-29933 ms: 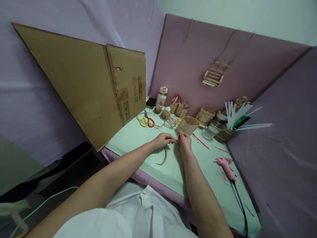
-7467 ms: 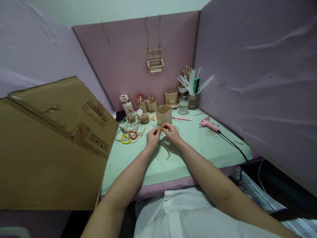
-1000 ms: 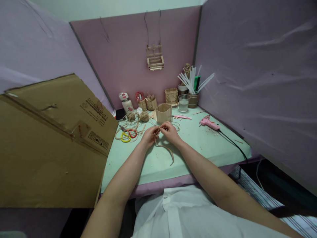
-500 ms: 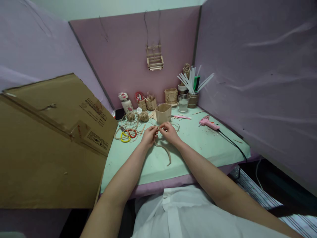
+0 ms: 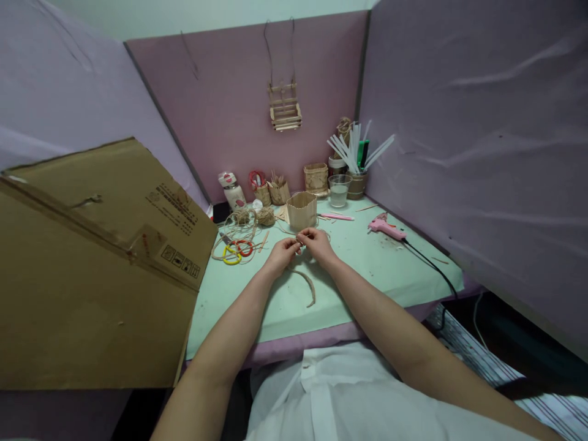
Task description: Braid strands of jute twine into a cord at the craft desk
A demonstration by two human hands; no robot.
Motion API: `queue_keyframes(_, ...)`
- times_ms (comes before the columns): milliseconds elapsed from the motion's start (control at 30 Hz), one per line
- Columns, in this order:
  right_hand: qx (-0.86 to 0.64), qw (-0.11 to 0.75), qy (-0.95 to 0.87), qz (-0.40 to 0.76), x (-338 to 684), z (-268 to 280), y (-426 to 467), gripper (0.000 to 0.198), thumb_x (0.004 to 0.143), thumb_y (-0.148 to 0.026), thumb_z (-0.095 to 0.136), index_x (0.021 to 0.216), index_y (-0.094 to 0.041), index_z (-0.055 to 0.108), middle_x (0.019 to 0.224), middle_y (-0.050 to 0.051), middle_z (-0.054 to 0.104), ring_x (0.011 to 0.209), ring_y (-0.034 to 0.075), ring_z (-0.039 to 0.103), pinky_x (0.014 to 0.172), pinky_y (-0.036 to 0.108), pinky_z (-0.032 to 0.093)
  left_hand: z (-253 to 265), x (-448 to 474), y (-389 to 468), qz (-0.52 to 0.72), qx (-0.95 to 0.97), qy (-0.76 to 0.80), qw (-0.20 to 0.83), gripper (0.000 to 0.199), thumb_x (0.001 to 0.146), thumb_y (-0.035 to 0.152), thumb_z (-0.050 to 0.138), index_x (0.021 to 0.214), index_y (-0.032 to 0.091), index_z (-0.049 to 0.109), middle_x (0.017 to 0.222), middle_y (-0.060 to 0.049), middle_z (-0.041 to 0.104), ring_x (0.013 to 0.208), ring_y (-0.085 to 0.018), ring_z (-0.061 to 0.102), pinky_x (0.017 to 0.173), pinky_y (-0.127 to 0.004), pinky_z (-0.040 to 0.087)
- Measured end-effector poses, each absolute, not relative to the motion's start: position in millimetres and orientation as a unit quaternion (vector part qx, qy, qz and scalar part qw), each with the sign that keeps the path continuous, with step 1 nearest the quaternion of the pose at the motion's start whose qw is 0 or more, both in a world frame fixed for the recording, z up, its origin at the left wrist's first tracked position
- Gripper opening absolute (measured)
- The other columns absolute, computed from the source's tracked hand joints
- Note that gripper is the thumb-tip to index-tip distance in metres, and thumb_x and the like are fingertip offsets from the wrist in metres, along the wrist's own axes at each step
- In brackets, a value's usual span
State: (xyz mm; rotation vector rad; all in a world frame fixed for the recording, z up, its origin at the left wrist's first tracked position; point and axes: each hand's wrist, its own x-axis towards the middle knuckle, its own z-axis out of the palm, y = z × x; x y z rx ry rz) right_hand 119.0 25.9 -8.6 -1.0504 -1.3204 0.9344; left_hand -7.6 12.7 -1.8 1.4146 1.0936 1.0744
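Both hands meet low over the mid-counter [image 5: 362, 275], fingertips nearly touching: left hand [image 5: 281, 254] pinched closed, right hand [image 5: 318, 245] likewise, apparently gripping one tan cord [image 5: 309, 286] between them. The gripped part is mostly hidden by the fingers; the free end curves out below onto the counter. Opposed pinches presumably keep a short span taut and controllable, the tail lying slack so as not to pull. A tan container [image 5: 302, 212] stands upright just beyond the fingertips, likely close for easy reference. Scissors [image 5: 236, 250] lie left among loose twine [image 5: 243, 226], probably for reach. Pink glue gun [image 5: 386, 229] rests well apart at right, presumably keeping its nozzle away from the hands.
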Motion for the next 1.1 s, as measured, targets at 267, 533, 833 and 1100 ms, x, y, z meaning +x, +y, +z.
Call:
queue_keyframes(267, -0.444, 0.566, -0.556, 0.416, 117.3, -8.8, 25.8, 0.021, 0.065, -0.039, 0.061, 0.068, -0.018, 0.061, 0.064, 0.0, 0.059, 0.062, 0.013, 0.051, 0.059, 0.025, 0.039, 2.1, -6.5, 9.6, 0.465, 0.66, 0.507, 0.304, 0.015, 0.075, 0.028, 0.052, 0.069, 0.016, 0.057, 0.061, 0.001, 0.057, 0.06, -0.011, 0.049, 0.061, -0.024, 0.037)
queue_keyframes(533, -0.484, 0.571, -0.532, 0.396, 118.1, -11.0, 26.2, 0.02, 0.067, -0.037, 0.057, 0.059, -0.018, 0.055, 0.057, -0.002, 0.055, 0.058, 0.013, 0.048, 0.058, 0.026, 0.037, -5.0, -5.7, 13.4, 0.373, 0.698, 0.513, 0.333, 0.023, 0.078, 0.031, 0.048, 0.066, 0.015, 0.06, 0.053, 0.002, 0.052, 0.053, -0.011, 0.045, 0.057, -0.024, 0.034)
queue_keyframes(833, -0.572, 0.606, -0.46, 0.306, 123.6, -13.4, 34.0, 0.019, 0.07, -0.031, 0.052, 0.056, -0.021, 0.043, 0.055, -0.004, 0.047, 0.057, 0.012, 0.042, 0.058, 0.026, 0.032, -3.3, 9.5, 1.0, 0.35, 0.735, 0.495, 0.305, 0.022, 0.078, 0.028, 0.048, 0.065, 0.016, 0.061, 0.051, 0.002, 0.053, 0.052, -0.011, 0.047, 0.057, -0.024, 0.034)
queue_keyframes(1100, -0.554, 0.636, -0.443, 0.303, 128.5, -12.5, 36.0, 0.02, 0.072, -0.031, 0.052, 0.058, -0.021, 0.042, 0.055, -0.004, 0.044, 0.055, 0.012, 0.04, 0.057, 0.026, 0.033, -2.7, 13.8, -1.7, 0.367, 0.729, 0.468, 0.339, 0.023, 0.078, 0.029, 0.048, 0.065, 0.015, 0.061, 0.049, 0.002, 0.052, 0.051, -0.011, 0.047, 0.058, -0.024, 0.036)
